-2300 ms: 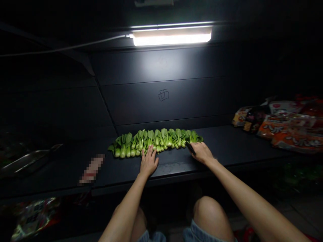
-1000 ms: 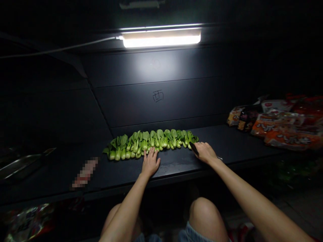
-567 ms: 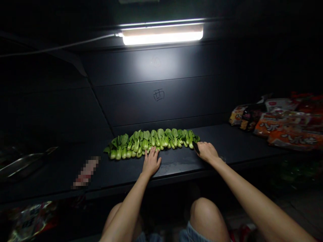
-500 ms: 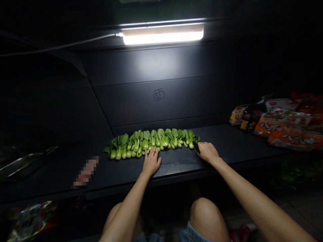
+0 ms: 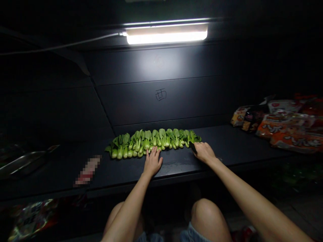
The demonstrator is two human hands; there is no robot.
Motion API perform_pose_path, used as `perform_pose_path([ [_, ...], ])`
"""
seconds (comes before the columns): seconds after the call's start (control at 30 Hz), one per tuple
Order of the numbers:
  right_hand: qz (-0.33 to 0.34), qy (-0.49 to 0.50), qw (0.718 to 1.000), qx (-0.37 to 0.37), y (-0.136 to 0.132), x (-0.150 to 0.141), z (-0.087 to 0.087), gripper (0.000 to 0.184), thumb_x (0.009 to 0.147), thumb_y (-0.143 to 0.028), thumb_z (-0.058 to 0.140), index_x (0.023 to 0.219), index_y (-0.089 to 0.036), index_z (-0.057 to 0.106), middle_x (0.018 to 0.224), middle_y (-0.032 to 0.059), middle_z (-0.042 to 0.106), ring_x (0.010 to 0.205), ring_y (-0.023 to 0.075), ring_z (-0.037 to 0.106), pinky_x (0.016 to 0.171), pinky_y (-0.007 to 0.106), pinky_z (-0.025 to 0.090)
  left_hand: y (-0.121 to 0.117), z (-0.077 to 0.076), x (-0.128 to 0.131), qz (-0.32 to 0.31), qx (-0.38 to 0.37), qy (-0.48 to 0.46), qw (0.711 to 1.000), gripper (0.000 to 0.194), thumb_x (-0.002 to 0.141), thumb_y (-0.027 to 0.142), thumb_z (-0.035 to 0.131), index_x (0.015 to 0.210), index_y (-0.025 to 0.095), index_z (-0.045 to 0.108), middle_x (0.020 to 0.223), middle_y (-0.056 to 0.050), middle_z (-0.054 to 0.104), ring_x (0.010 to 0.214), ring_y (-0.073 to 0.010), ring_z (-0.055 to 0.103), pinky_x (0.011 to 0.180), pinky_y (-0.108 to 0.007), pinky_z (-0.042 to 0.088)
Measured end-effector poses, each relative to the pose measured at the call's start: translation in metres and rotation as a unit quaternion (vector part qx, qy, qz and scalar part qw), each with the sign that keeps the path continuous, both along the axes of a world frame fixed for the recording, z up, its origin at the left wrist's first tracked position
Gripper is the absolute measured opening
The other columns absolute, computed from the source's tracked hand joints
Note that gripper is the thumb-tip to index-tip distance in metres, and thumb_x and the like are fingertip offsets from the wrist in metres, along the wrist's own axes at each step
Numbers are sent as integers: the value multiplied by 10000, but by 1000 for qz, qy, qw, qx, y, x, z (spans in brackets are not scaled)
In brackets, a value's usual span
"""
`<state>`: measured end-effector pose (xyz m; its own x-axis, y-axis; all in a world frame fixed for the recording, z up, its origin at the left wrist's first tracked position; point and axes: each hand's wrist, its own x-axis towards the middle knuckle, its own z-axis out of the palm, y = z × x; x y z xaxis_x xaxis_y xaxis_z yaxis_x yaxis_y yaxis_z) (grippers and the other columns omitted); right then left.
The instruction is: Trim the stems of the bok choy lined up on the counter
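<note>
Heads of bok choy (image 5: 164,138) lie on the dark shelf in a long, overlapping band, leaves toward the back panel and pale stem ends toward me. My left hand (image 5: 152,163) is open, palm down on the shelf, with its fingertips at the stem ends near the middle of the band. By the band's right end, my right hand (image 5: 205,152) is closed around a small black flat thing (image 5: 192,147). Only part of that thing shows, and its kind cannot be made out. It is close to the stem ends of the rightmost heads.
Orange and dark packaged foods (image 5: 285,127) are piled at the right of the shelf (image 5: 176,168). A metal tray (image 5: 22,163) and a blurred-out flat item (image 5: 88,170) lie on the left. A lit lamp (image 5: 168,36) hangs above. Shiny packets (image 5: 32,218) sit below the shelf.
My right hand, with the black thing, has moved slightly left along the front of the rightmost heads. My left hand stays at the same stem ends. The view has shifted slightly.
</note>
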<state>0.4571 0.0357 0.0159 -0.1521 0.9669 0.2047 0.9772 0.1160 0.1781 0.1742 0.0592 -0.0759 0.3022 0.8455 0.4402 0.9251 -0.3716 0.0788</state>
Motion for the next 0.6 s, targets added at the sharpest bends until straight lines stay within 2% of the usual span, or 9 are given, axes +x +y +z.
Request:
perform_pose_path([
  [0.37,-36,3,999,11,8,-12,-1,242,883,-267,500,1002,-103,632,985,164,692,938,239,639,766,294,402,-1,1,0,-1,-3,-7,1000,482,906,347,397,1358,186,444,1480,-117,400,1414,-242,273,1171,-542,128],
  [0.6,35,9,999,17,10,-25,-5,259,899,-270,450,1029,-114,611,1017,146,686,971,237,613,797,295,363,-1,0,0,1,1,-20,1000,487,907,350,393,1358,176,446,1484,-116,393,1416,-244,267,1175,-534,129],
])
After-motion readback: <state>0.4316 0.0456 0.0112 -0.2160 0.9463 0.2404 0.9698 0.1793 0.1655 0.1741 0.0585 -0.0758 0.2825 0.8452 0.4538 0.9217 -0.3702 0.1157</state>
